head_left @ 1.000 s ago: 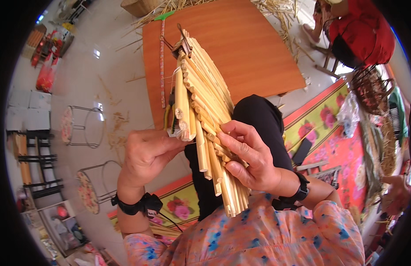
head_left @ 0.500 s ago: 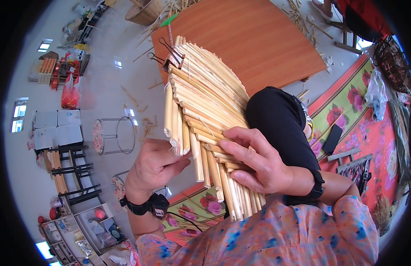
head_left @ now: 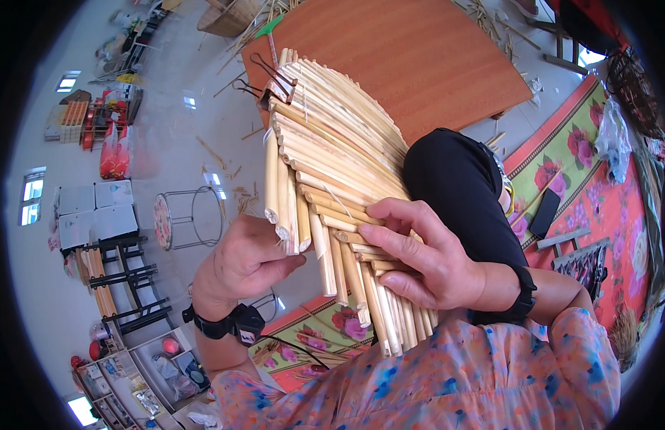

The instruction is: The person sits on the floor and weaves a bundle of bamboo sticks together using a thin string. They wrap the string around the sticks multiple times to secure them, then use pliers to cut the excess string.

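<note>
- Before my patterned shirt (head_left: 433,380): the straw panel (head_left: 339,147), its lower part clasped by my right grip (head_left: 441,261), its lower-left corner beside my left grip (head_left: 245,259).
- Right fingers bent, thumb below; left thumb pointing rightward.
- Left fingertips partly hidden behind the panel; whether they pinch, I cannot tell.

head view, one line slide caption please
Right hand on a panel of straw stalks, left hand at its edge, clip at the far corner.

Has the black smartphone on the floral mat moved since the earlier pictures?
No. The black smartphone shows no visible shift in any direction against the floral mat, still lying across its green band's edge.
</note>
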`<state>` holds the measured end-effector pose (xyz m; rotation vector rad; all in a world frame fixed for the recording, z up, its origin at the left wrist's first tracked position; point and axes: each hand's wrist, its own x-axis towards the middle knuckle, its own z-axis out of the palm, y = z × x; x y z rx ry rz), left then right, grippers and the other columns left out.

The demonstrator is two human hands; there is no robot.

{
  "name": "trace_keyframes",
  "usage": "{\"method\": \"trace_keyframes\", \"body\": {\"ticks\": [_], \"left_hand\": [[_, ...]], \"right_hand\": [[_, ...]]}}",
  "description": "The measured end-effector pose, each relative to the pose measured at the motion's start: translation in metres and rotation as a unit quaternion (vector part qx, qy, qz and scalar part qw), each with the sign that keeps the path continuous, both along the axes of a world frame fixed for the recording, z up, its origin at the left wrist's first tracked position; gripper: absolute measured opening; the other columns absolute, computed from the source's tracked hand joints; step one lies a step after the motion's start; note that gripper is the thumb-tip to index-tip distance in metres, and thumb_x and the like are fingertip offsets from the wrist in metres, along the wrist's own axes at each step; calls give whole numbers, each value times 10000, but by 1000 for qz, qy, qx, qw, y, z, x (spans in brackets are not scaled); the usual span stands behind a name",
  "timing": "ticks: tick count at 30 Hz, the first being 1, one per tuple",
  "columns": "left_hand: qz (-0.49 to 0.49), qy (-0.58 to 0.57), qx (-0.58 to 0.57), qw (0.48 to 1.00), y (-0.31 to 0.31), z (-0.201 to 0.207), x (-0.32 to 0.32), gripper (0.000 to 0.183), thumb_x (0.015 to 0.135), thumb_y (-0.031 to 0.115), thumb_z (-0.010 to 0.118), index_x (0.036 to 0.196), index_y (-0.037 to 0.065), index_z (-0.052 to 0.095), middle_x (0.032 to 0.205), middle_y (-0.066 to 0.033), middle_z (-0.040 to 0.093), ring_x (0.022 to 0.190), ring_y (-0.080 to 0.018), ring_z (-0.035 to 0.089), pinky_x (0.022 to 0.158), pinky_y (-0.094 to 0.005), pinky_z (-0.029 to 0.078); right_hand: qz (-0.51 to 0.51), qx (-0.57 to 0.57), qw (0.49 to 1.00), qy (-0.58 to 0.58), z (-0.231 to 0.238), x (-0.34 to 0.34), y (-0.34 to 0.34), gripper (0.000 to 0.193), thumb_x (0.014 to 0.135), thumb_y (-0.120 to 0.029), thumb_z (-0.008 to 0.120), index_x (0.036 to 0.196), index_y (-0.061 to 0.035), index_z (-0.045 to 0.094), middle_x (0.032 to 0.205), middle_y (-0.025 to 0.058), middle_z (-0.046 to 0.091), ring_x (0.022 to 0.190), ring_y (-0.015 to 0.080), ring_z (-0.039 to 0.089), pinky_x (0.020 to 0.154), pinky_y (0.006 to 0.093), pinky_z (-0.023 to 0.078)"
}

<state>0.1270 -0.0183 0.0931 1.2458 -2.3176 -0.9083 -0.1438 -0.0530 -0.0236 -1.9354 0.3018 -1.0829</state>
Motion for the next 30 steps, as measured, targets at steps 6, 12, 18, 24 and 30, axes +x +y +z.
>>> {"method": "trace_keyframes", "body": {"ticks": [6,12,18,24,30], "left_hand": [[8,5,9,1000,0,0,0,198,760,-14,741,958,-10,728,683,-148,632,593,-346,633,542,-406,471],[58,-8,10,998,6,0,-5,190,753,-20,743,942,-8,734,693,-143,641,598,-336,639,549,-388,479],[95,19,-19,995,11,-6,-3,226,718,-57,749,928,26,752,698,-128,664,607,-321,650,549,-370,481],[115,21,-2,993,14,-11,2,260,702,-82,748,919,61,761,716,-115,686,626,-319,665,564,-368,499],[112,44,-13,993,8,-13,0,245,682,-81,741,873,71,760,810,-121,721,720,-330,702,625,-362,539]], "right_hand": [[-4,-9,1000,3,-1,0,0,528,988,-297,625,1382,46,547,1332,216,481,1011,268,553,888,368,495],[-6,31,999,-21,6,-1,-1,552,893,-164,699,1378,49,543,1322,232,513,1095,353,572,972,405,478],[8,42,999,-21,-1,-1,1,432,974,-167,604,1355,35,579,1334,212,507,1101,303,588,947,374,495],[19,105,993,-57,3,2,1,360,954,-35,597,1309,3,636,1311,197,530,1065,275,616,899,335,522],[-11,127,988,-83,0,6,1,360,894,43,667,1239,-53,706,1219,144,604,946,223,646,800,294,543]]}}
